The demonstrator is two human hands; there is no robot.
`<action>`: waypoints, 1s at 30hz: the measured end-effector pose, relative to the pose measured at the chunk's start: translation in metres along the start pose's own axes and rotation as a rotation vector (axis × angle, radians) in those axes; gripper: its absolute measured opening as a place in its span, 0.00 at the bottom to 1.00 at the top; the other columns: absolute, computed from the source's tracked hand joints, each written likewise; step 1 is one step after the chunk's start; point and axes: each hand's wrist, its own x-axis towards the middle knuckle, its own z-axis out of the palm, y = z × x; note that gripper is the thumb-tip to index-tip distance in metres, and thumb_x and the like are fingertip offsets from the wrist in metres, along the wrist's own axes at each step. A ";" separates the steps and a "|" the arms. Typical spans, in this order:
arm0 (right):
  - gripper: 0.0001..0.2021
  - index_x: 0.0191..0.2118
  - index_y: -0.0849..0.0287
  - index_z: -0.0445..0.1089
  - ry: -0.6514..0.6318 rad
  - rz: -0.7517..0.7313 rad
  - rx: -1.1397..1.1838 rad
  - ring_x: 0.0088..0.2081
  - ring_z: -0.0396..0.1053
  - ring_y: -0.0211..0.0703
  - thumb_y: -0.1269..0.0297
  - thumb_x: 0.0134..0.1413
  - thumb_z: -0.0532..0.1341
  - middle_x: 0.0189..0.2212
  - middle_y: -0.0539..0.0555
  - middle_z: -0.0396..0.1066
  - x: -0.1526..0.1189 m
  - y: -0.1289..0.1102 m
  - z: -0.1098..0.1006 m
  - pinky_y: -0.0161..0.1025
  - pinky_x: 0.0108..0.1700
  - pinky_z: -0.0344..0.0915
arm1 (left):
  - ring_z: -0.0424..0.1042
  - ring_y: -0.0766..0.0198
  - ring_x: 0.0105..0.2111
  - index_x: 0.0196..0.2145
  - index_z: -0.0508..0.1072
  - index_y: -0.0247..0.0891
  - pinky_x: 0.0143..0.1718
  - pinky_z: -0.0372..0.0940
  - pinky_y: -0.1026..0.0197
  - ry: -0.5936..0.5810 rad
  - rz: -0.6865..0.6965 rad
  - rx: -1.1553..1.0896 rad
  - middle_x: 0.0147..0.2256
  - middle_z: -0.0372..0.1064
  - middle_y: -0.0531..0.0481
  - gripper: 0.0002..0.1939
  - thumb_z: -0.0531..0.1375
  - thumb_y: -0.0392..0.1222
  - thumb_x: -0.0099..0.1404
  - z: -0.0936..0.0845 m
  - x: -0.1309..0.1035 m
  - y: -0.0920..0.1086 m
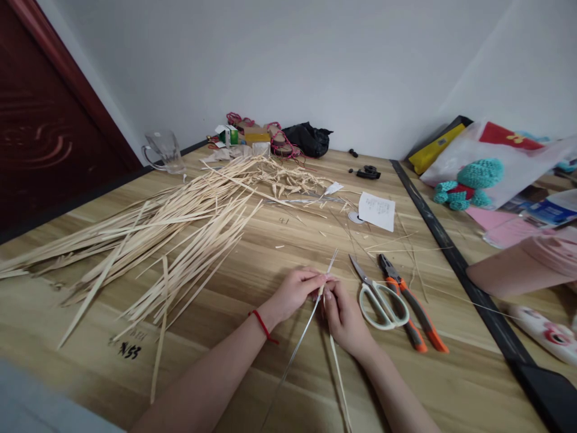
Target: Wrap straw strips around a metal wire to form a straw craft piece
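My left hand (295, 293), with a red string at its wrist, pinches a thin silvery wire (303, 334) near its upper end. Right beside it, my right hand (343, 314) has its fingers closed on a pale flat strip (337, 368) that hangs down toward the front edge of the view. Strip and wire meet between the fingertips, where a bit of the strip lies around the wire; the fingers partly hide this spot. White-handled scissors (383, 305) and orange-handled pliers (417, 310) lie just right of my right hand.
Long pale strips (180, 210) spread over the wooden table's left half, with twisted pieces (293, 177) behind. A glass mug (164, 151), black bag (309, 139) and paper note (377, 211) stand or lie farther back. At right are a teal crocheted toy (480, 174) and pink roll (518, 264).
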 end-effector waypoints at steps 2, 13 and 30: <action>0.06 0.36 0.57 0.58 -0.003 -0.008 0.021 0.31 0.63 0.42 0.66 0.62 0.46 0.30 0.52 0.64 0.001 -0.001 -0.001 0.38 0.35 0.59 | 0.65 0.65 0.32 0.34 0.77 0.32 0.32 0.58 0.64 0.003 -0.014 -0.031 0.36 0.68 0.46 0.13 0.60 0.45 0.56 0.000 0.000 0.000; 0.10 0.33 0.58 0.65 -0.036 0.144 0.398 0.27 0.61 0.38 0.59 0.60 0.52 0.24 0.49 0.63 0.006 0.002 -0.010 0.35 0.32 0.60 | 0.61 0.67 0.26 0.30 0.77 0.32 0.28 0.55 0.64 0.012 -0.095 -0.232 0.29 0.68 0.48 0.10 0.62 0.43 0.53 0.003 0.001 0.004; 0.09 0.36 0.62 0.75 -0.200 0.424 1.021 0.21 0.67 0.32 0.66 0.46 0.67 0.26 0.54 0.73 0.010 0.007 -0.013 0.28 0.23 0.65 | 0.62 0.69 0.24 0.27 0.73 0.33 0.26 0.56 0.65 -0.040 -0.186 -0.282 0.27 0.66 0.50 0.11 0.67 0.42 0.49 0.000 -0.003 0.015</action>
